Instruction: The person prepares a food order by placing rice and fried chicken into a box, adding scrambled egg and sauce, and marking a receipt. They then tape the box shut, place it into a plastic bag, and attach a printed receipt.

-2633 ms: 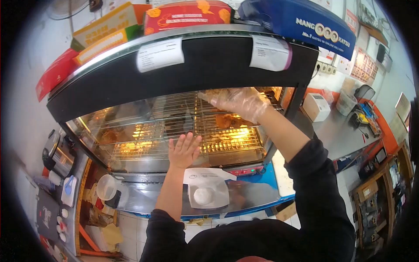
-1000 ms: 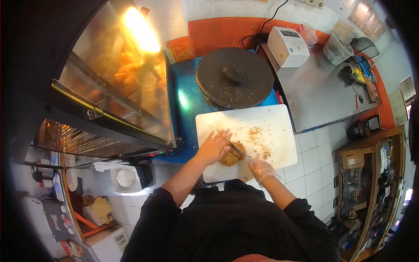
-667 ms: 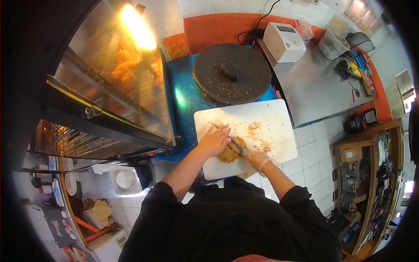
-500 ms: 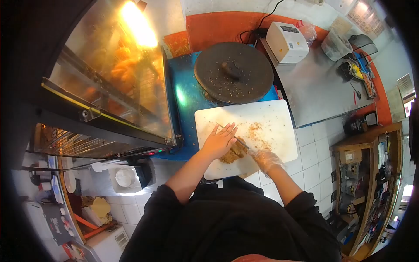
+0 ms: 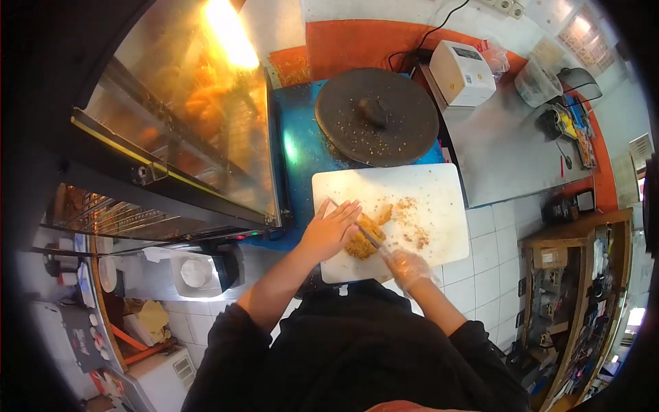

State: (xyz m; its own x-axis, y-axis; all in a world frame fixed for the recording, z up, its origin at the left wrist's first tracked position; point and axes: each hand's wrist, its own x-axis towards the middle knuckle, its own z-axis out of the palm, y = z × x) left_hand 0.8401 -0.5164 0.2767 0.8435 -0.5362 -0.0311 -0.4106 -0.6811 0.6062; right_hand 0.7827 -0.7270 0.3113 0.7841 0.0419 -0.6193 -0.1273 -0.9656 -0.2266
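Observation:
On a white cutting board (image 5: 439, 206) lies a piece of browned, crumb-coated food (image 5: 359, 247), with a smaller piece (image 5: 386, 213) beyond it and crumbs scattered to the right. A knife (image 5: 371, 237) crosses the food diagonally. My right hand (image 5: 406, 266), in a clear plastic glove, is closed round the knife's handle. My left hand (image 5: 332, 232) is bare, its fingers spread flat over the far part of the blade. Its palm covers some of the blade and the food's left edge.
Beyond the board, a dark round lid (image 5: 376, 117) with a knob rests on a blue surface (image 5: 295, 130). A lit glass cabinet (image 5: 199, 137) stands left. At right are a steel counter (image 5: 508, 151) with a white machine (image 5: 462, 74) and a wooden shelf (image 5: 559, 242).
The knife and my gloved right hand have shifted slightly left and nearer my body. A small piece of food now lies apart beyond the blade. The whole view has shifted slightly.

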